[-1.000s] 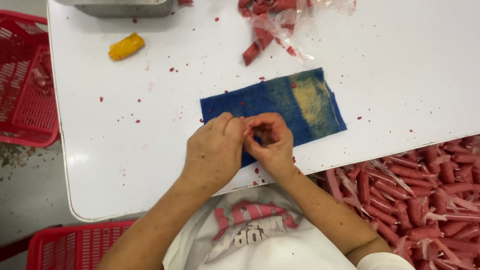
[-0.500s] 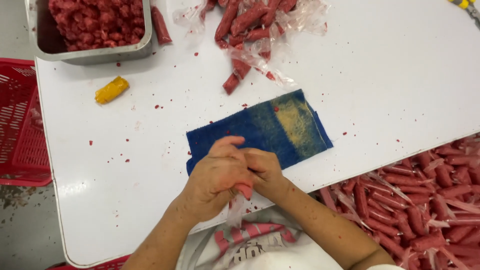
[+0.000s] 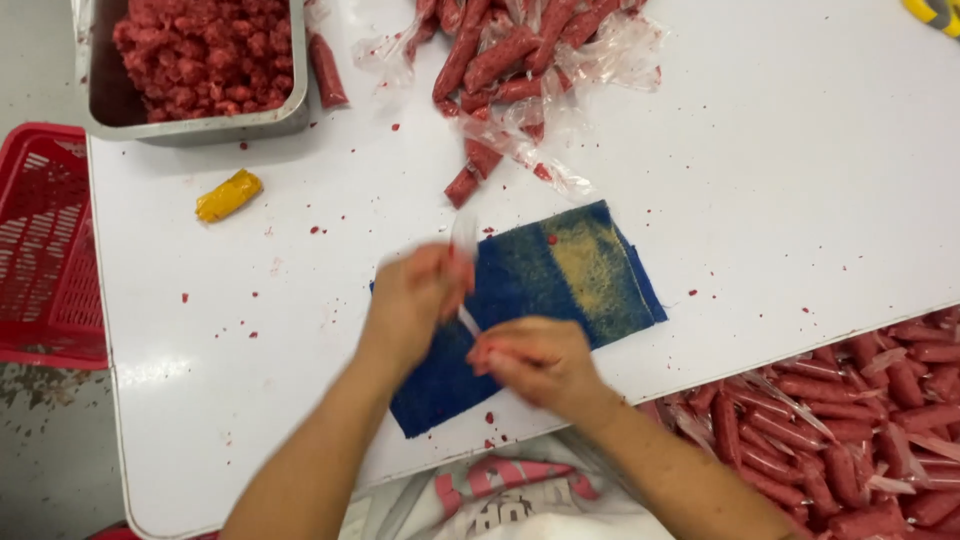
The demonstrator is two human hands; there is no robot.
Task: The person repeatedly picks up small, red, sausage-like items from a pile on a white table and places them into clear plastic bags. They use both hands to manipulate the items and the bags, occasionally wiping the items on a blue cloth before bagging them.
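White desk [image 3: 800, 200], speckled with small red crumbs; grey floor at left edge. Blue cloth [image 3: 560, 280] with a yellowish stain lies flat near the desk's front edge. Left hand [image 3: 415, 300] is over the cloth's left part, fingers closed around a thin clear plastic strip [image 3: 466, 322]; view blurred. Right hand [image 3: 535, 362] is just beside it over the cloth's front part, fingers curled shut, gripping the strip's lower end. Strip runs between the two hands. Metal tray [image 3: 190, 125] of red meat pieces at the far left corner. Yellow lump [image 3: 229, 195] in front of the tray. Wrapped red sausages [image 3: 500, 60] at far centre. Red crate [image 3: 45, 250] beside the desk, left. More sausages [image 3: 850, 420] piled at lower right.
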